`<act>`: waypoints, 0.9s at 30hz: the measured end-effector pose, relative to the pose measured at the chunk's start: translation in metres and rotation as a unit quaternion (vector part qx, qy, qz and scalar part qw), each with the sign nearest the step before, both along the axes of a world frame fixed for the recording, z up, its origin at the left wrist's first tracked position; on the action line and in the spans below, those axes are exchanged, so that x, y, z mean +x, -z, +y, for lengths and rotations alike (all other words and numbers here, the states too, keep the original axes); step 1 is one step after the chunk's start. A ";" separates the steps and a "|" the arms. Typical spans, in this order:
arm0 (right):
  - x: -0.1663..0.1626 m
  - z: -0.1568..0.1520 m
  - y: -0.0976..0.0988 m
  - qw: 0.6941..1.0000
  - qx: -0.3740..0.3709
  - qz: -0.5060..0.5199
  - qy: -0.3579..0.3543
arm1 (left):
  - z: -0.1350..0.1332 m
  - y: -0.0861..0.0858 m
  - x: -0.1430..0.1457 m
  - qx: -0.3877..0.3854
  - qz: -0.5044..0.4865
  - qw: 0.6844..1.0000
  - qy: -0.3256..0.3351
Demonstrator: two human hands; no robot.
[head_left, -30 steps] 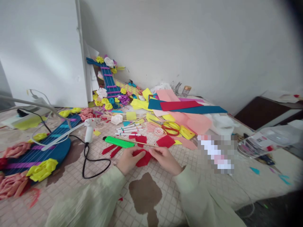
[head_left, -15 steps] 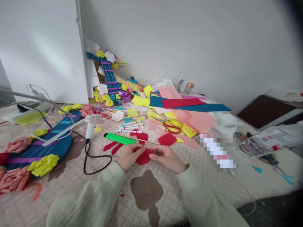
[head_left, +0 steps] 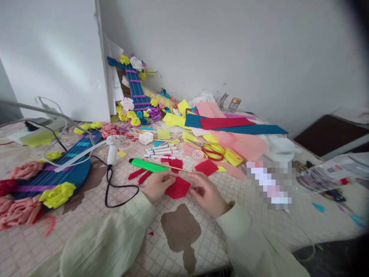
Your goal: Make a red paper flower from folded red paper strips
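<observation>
My left hand (head_left: 158, 186) pinches the left edge of a small red crepe paper piece (head_left: 178, 187) between thumb and fingers. The piece has angled corners and is held above the tabletop. Just off its right edge, my right hand (head_left: 208, 194) has its fingers half bent and the thumb apart from them, with nothing seen in between. Beyond my hands lie a green utility knife (head_left: 148, 165), a thin wooden stick and another red paper piece (head_left: 206, 167). Two narrow red strips (head_left: 141, 175) lie by my left hand.
A white glue gun (head_left: 112, 150) with a black cord stands at left, beside a blue paper guitar (head_left: 77, 169) with paper flowers. Several markers (head_left: 161, 151), scissors (head_left: 213, 151) and crepe sheets (head_left: 236, 142) lie farther back. A pixelated object (head_left: 269, 184) is at right.
My right hand has moved off the red paper's edge, and its fingers have parted. The red paper now shows more of its face, still in my left hand. The view has shifted slightly.
</observation>
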State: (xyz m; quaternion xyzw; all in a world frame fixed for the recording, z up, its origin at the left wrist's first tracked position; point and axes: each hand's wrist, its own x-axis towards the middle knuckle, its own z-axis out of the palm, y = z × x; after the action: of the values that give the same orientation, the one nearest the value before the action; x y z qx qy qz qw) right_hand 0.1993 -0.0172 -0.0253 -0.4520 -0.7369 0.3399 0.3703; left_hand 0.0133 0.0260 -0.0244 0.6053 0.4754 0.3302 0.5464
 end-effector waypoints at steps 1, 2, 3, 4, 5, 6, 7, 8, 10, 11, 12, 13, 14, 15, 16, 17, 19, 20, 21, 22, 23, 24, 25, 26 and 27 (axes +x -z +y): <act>0.001 -0.001 0.002 0.998 0.049 -0.049 0.002 | 0.000 0.001 0.000 -0.004 -0.005 1.000 0.003; 0.001 -0.002 0.003 0.991 0.091 -0.094 0.005 | 0.001 0.002 0.000 -0.007 -0.009 1.000 0.006; 0.002 -0.003 0.004 0.983 0.126 -0.130 0.008 | 0.001 0.002 0.001 -0.009 -0.008 1.000 0.008; 0.002 -0.003 0.005 0.976 0.154 -0.157 0.009 | 0.001 0.002 0.001 -0.008 -0.003 1.000 0.009; 0.002 -0.003 0.006 0.968 0.178 -0.175 0.011 | 0.001 0.002 0.001 -0.004 0.005 1.000 0.010; 0.002 -0.003 0.007 0.962 0.198 -0.188 0.010 | 0.001 0.001 0.001 0.003 0.013 1.000 0.012; 0.002 -0.003 0.008 0.957 0.212 -0.197 0.007 | 0.001 0.000 0.000 0.014 0.022 1.000 0.014; 0.001 -0.002 0.009 0.954 0.220 -0.204 0.004 | 0.001 -0.001 0.000 0.029 0.029 0.999 0.014; 0.001 -0.002 0.010 0.951 0.226 -0.212 0.002 | -0.001 -0.003 -0.002 0.068 0.045 0.997 0.003; 0.000 -0.002 0.010 0.951 0.224 -0.214 0.003 | -0.003 -0.004 -0.003 0.087 0.057 0.995 -0.004; 0.000 -0.002 0.010 0.951 0.222 -0.216 0.004 | -0.004 -0.005 -0.005 0.101 0.070 0.992 -0.012; -0.001 -0.002 0.010 0.951 0.218 -0.219 0.005 | -0.006 -0.005 -0.006 0.106 0.080 0.991 -0.014; -0.001 -0.003 0.009 0.951 0.214 -0.221 0.006 | -0.007 -0.004 -0.008 0.104 0.083 0.991 -0.010; -0.001 -0.003 0.009 0.952 0.210 -0.223 0.007 | -0.008 -0.004 -0.010 0.096 0.082 0.992 -0.003; -0.002 -0.003 0.009 0.953 0.206 -0.222 0.009 | -0.009 -0.002 -0.011 0.088 0.078 0.993 0.005; -0.002 -0.003 0.009 0.954 0.203 -0.219 0.011 | -0.009 -0.001 -0.012 0.082 0.074 0.994 0.012; -0.002 -0.003 0.010 0.957 0.200 -0.208 0.017 | -0.008 0.002 -0.013 0.086 0.072 0.994 0.019; -0.002 -0.002 0.011 0.958 0.200 -0.205 0.016 | -0.007 0.004 -0.013 0.092 0.074 0.993 0.016; -0.001 -0.002 0.012 0.958 0.202 -0.204 0.012 | -0.006 0.005 -0.012 0.096 0.075 0.992 0.015; -0.001 -0.001 0.012 0.957 0.205 -0.207 0.004 | -0.004 0.006 -0.011 0.100 0.072 0.992 0.013; -0.001 0.000 0.013 0.955 0.209 -0.212 -0.007 | -0.003 0.006 -0.010 0.100 0.064 0.993 0.013; -0.001 0.000 0.013 0.952 0.216 -0.218 -0.016 | -0.001 0.006 -0.009 0.098 0.052 0.994 0.014; -0.001 0.001 0.012 0.948 0.225 -0.223 -0.022 | 0.000 0.006 -0.008 0.089 0.035 0.995 0.017; -0.001 0.001 0.012 0.945 0.234 -0.227 -0.023 | 0.002 0.005 -0.007 0.074 0.015 0.997 0.021; -0.001 0.001 0.011 0.942 0.245 -0.229 -0.020 | 0.003 0.005 -0.006 0.053 -0.008 0.998 0.025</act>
State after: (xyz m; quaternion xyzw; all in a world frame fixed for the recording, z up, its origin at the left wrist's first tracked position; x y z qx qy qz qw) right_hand 0.1984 -0.0164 -0.0361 -0.3983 -0.8711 0.0434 0.2839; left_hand 0.0068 0.0289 -0.0291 0.6422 0.4379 0.3460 0.5254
